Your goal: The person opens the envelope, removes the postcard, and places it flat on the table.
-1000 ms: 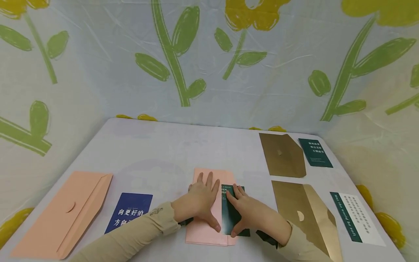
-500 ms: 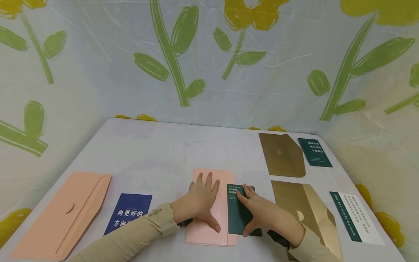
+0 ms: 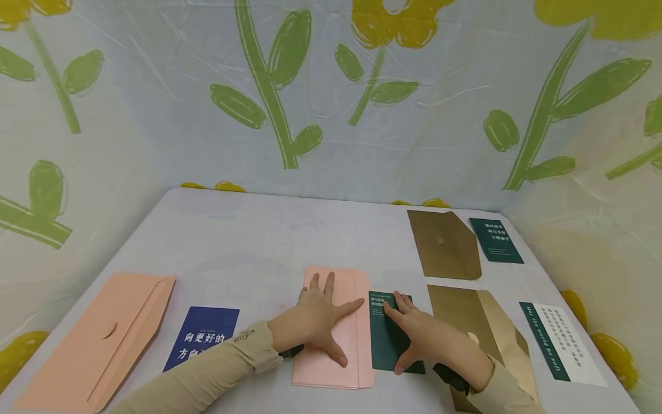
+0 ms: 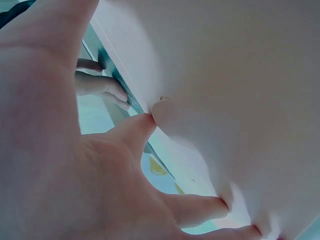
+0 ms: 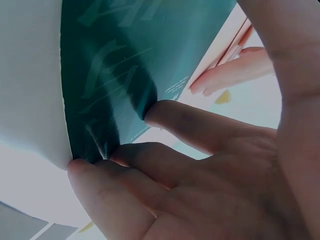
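Observation:
In the head view, a pink envelope [image 3: 347,336] lies upright at the front middle of the table. My left hand [image 3: 312,322] presses on it with the fingers spread wide; the left wrist view shows its fingertips against the pale paper [image 4: 220,90]. Just to the envelope's right is a dark green card [image 3: 384,342] with white lettering. My right hand [image 3: 421,336] rests on this card, thumb near its lower edge and fingers near the top. Its fingertips meet the green surface [image 5: 165,40] in the right wrist view.
A larger salmon envelope [image 3: 106,328] and a blue card [image 3: 207,328] lie on the left, the card partly under my left sleeve [image 3: 217,368]. Two gold envelopes [image 3: 442,241] are at right, beyond them another green card [image 3: 496,241] and a white card with a green strip [image 3: 561,345].
My right hand has slid the green card rightward, from over the pink envelope to beside it. My left hand stays on the envelope, its index finger now stretched further right.

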### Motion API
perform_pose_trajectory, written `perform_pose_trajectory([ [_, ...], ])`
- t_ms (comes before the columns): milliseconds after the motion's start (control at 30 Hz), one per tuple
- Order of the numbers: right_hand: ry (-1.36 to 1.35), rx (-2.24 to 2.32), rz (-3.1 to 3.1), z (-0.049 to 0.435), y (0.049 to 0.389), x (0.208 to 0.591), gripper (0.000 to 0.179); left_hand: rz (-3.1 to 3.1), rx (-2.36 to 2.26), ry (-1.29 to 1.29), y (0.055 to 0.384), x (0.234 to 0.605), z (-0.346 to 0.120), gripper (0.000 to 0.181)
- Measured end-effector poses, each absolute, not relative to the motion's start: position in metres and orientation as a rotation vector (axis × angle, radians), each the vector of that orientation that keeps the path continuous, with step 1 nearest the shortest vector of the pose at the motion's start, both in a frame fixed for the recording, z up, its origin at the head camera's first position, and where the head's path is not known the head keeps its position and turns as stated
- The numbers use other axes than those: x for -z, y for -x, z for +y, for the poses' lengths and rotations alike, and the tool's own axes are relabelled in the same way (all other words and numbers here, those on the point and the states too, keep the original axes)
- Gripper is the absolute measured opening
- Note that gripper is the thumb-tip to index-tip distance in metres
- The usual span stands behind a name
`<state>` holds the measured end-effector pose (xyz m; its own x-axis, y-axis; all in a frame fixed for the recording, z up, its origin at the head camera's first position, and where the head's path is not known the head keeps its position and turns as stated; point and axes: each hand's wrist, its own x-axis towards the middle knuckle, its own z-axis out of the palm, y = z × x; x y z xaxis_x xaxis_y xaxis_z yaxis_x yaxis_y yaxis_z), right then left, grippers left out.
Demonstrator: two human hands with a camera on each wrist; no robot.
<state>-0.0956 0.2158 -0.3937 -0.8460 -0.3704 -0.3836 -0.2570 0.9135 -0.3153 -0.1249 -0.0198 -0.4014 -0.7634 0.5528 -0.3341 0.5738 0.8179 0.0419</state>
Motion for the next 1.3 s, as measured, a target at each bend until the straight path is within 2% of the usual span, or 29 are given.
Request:
perform_pose_trajectory([
  [300, 0.432, 0.426, 2.610, 0.226, 0.095, 0.396, 0.120, 2.675, 0.098, -0.860, 0.126, 0.404, -0.025, 0.115],
  [733, 0.371, 0.421, 2.589, 0.231, 0.105, 0.393, 0.111, 2.653, -0.007, -0.854, 0.129, 0.403, -0.032, 0.113],
  [1300, 0.395, 0.355, 2.608, 0.229, 0.147, 0.391, 0.111, 2.640, 0.011, -0.811, 0.154, 0.403, -0.027, 0.111],
])
